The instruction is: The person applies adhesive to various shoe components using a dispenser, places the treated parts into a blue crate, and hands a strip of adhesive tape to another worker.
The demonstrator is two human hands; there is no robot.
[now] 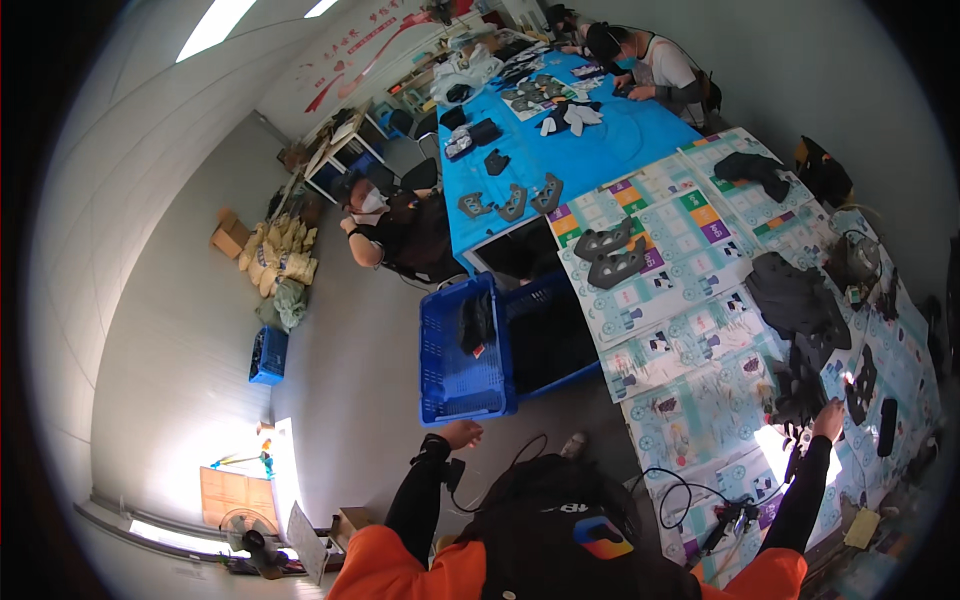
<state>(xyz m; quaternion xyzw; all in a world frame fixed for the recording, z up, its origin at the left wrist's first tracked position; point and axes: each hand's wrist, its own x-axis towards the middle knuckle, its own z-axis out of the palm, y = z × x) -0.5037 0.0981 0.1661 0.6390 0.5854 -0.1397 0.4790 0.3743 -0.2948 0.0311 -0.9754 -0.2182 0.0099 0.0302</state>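
My left hand hovers just below the near end of a blue plastic crate, its fingers loosely bent and nothing seen in them. Over the patterned table, my right hand has its fingers drawn together, between a heap of black pieces and a dark curved piece. Whatever its fingertips may hold is too small to make out. Farther up the table lies dark fabric. Two grey curved pieces with holes rest near the table's left edge. Inside the crate is a black item.
A second blue crate sits partly beneath the table. Cables and a black tool lie close to my right arm. A seated person is left of the blue-covered table; another person works at its far right.
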